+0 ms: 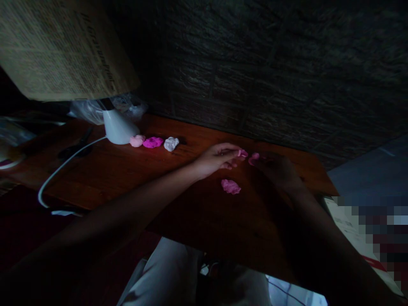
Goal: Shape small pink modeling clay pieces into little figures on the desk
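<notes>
Between the fingertips of my left hand (218, 159) is a small piece of pink modelling clay (242, 153). My right hand (277, 168), deep in shadow, pinches another pink clay piece (254, 159) a short gap to the right. Just below both hands, a larger crumpled pink lump of clay (231, 187) lies on the wooden table (191, 204). Farther left on the tabletop sit a pale pink lump (137, 140), a bright magenta lump (153, 142) and a white lump (171, 144), side by side.
A lamp with a white base (119, 127) and newspaper-print shade (63, 51) stands at the left, its white cable (63, 161) running over the table. Clear plastic bags (86, 110) lie behind it. A dark brick-patterned wall (239, 63) rises behind. A pale box (350, 238) is at the right.
</notes>
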`<state>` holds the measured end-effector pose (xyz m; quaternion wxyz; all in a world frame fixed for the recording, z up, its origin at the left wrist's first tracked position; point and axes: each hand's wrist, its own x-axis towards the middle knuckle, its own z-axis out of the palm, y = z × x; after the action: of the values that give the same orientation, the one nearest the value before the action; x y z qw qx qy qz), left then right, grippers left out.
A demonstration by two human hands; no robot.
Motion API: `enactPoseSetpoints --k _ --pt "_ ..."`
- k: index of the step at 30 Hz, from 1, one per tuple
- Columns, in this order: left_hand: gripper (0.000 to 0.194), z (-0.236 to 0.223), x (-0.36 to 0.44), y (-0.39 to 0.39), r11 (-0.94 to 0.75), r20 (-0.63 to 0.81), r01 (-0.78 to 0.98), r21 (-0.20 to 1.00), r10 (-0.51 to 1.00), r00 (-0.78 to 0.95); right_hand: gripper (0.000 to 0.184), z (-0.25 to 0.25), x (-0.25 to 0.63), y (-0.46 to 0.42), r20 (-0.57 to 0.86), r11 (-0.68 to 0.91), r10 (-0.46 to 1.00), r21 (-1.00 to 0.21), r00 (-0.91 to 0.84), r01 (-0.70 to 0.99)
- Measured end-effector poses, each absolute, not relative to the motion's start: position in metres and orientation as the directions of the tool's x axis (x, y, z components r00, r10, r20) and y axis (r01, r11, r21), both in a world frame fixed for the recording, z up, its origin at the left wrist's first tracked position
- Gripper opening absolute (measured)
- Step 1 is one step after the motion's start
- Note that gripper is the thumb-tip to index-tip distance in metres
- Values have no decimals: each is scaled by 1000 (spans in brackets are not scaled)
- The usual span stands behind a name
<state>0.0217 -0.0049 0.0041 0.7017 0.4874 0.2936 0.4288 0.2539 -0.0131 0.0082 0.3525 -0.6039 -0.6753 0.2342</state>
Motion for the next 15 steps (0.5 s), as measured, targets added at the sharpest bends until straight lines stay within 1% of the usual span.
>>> enactPoseSetpoints --k 3,6,11,15 --pt "26 4 23 -5 83 59 -307 948 903 426 52 21 244 -22 153 174 985 -856 -83 487" --pt "23 5 23 -7 -32 131 -252 967 913 387 51 30 234 -31 157 192 980 -913 -125 361" --pt "17 7 22 -9 -147 203 -193 970 928 312 49 30 229 -36 107 132 987 -963 -116 235" --pt "22 5 22 -6 -197 250 -194 961 921 300 47 29 226 -36 99 118 988 -980 -119 162"
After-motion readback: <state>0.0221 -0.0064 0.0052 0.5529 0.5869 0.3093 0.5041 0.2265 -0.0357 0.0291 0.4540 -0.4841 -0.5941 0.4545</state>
